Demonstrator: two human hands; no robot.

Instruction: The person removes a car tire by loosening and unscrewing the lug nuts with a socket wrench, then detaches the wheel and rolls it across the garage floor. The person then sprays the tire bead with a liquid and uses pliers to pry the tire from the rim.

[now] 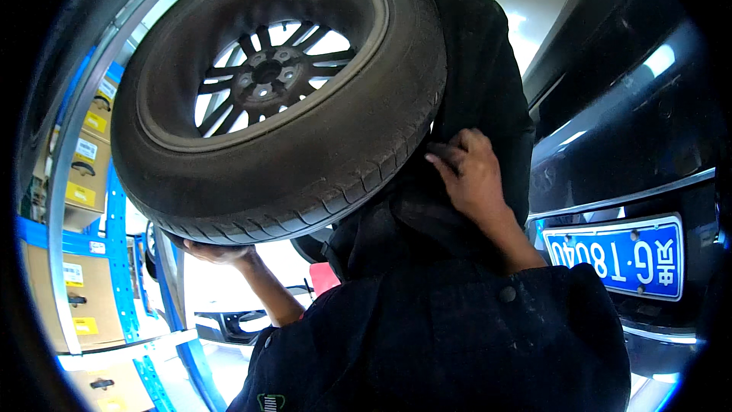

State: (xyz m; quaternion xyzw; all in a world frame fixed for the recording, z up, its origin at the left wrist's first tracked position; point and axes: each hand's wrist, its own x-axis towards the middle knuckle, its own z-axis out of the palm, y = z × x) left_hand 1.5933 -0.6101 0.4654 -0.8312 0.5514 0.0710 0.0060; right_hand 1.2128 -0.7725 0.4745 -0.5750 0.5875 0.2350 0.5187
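Brown cardboard boxes [103,294] with yellow and white labels stand in several levels, far to the left of the left hand [217,252]. Between the boxes and this hand rises a blue perforated metal shelf post [122,290]. The left hand itself is placed below a large black rubber tyre [282,175] and touches its tread from underneath. The tyre covers most of the fingers, so I cannot tell how far they are bent or spread.

The tyre is tilted; it is above the left hand and reaches to the right, up to just beside the right hand [473,172]. Inside it sits a dark metal wheel with thin spokes [255,76], with several holes around its centre. To the right of the left forearm, a small red object [324,276] is partly visible. Below both hands spreads a dark navy jacket with a round button [427,328].

The right hand is near the lower right edge of the tyre, in front of black cloth [488,69]. Its fingers are bent and its thumb points toward the tyre, but I cannot tell whether they grip anything. To the right of this hand, well apart, is a glossy black car body [610,145]. Lower on that side, a blue rectangular number plate with white characters [618,255] appears upside down.
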